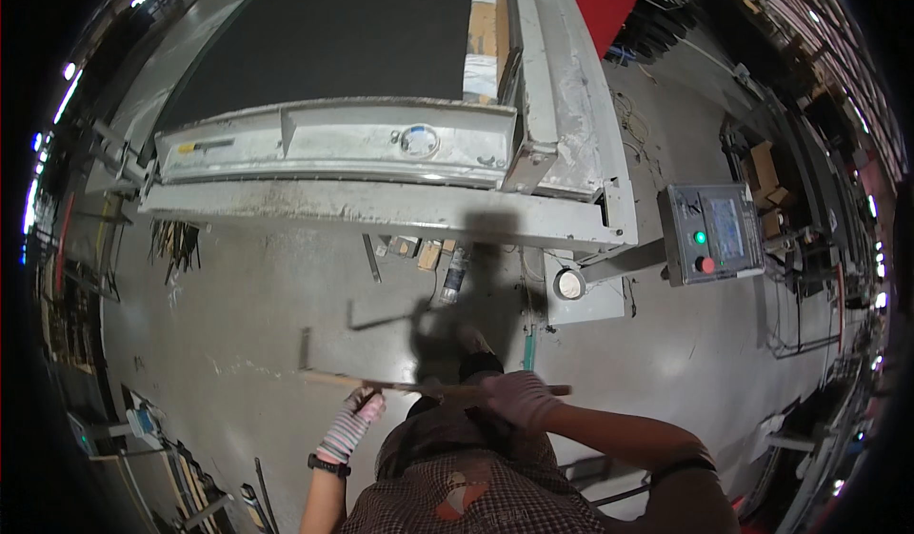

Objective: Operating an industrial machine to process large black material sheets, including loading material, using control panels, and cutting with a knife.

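Note:
Both my hands wear striped knit gloves, and together they hold a long, thin brown rod (409,385) level across the front of my body. At its left end a dark, blurred piece stands out at a right angle. My left hand (357,420) is closed round the rod left of its middle. Close to the right end, my right hand (517,399) wraps round it, with a short tip sticking out past the glove. The rod is clear of the machine in front of me.
Ahead stands a large pale-grey machine (381,201) with a black bed (333,34). A yellow-handled tool (195,146) lies on its ledge. To the right, a control panel (712,234) juts out on an arm. A bottle (455,277) and small blocks (428,253) are on the floor near the machine.

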`<action>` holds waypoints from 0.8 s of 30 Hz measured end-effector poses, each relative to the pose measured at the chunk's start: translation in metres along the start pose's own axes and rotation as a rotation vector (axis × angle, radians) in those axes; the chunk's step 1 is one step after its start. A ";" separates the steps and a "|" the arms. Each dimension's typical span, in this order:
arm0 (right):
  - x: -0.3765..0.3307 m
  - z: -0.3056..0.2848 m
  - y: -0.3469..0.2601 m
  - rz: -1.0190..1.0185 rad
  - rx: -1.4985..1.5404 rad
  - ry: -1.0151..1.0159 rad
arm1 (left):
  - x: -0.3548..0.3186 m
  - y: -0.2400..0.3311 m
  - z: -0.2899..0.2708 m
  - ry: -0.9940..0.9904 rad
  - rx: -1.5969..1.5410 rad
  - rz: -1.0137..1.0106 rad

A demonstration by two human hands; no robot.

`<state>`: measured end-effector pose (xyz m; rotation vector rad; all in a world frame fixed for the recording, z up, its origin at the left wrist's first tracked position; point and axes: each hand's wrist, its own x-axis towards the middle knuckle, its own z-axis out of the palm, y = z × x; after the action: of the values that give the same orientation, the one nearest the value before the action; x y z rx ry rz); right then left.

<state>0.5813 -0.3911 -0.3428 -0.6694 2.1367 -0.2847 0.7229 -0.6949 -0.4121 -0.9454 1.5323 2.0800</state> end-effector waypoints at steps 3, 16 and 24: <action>-0.049 0.055 0.082 0.214 -0.216 -0.012 | -0.011 0.012 0.029 -0.042 0.001 0.105; 0.013 0.212 0.273 0.492 -0.732 0.022 | -0.145 -0.337 -0.152 0.681 -0.318 -0.172; 0.125 0.312 0.286 0.475 -0.951 -0.006 | -0.283 -0.607 -0.208 0.921 -1.084 -0.043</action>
<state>0.6644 -0.2130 -0.7377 -0.6227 2.2803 1.0409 1.3784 -0.6692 -0.6601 -2.5188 0.4489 2.5610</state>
